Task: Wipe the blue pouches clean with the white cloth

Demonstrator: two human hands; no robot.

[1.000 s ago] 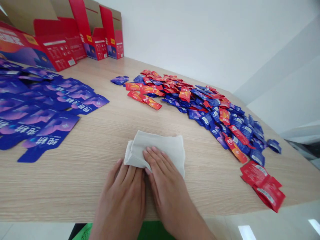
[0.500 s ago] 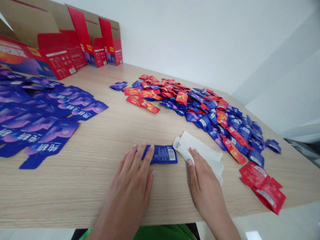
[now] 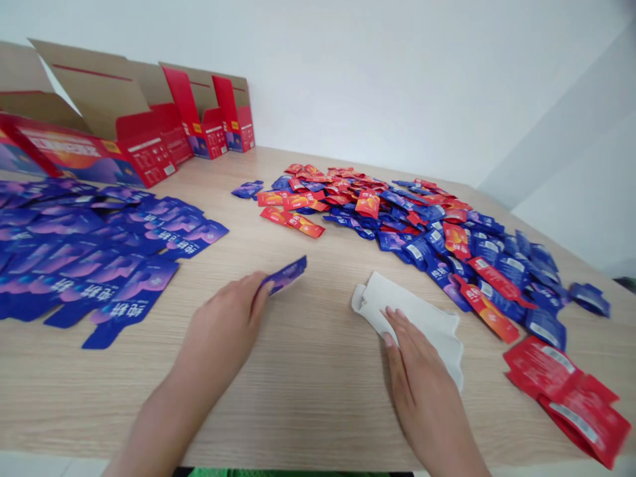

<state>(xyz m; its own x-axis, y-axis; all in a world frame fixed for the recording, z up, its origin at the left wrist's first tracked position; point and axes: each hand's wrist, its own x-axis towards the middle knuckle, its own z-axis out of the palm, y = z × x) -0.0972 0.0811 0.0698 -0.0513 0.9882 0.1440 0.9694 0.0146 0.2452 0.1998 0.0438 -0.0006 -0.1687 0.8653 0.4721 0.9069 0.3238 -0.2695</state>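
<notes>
Pinched at one end in my left hand (image 3: 238, 305), a blue-purple sachet (image 3: 287, 274) is tilted up off the table. My right hand (image 3: 415, 368) lies with its fingers stretched out on a folded white cloth (image 3: 422, 311), pressing its left part. To the left, blue sachets (image 3: 134, 288) lie face up in overlapping rows. On the right a loose heap mixes blue sachets (image 3: 440, 265) and red-orange sachets (image 3: 366, 203). The fingertips of my left hand are partly hidden behind the sachet.
Open red cardboard boxes (image 3: 149, 146) stand at the back left against the white wall (image 3: 372, 86). Two red packets (image 3: 571, 391) lie near the right front edge of the wooden table (image 3: 308, 397). A lone blue sachet (image 3: 589, 299) lies at the far right.
My left hand has gone from lying flat over the blue sachet to gripping it and lifting it, up and to the left. My right hand stays on the cloth. The view has tilted slightly.
</notes>
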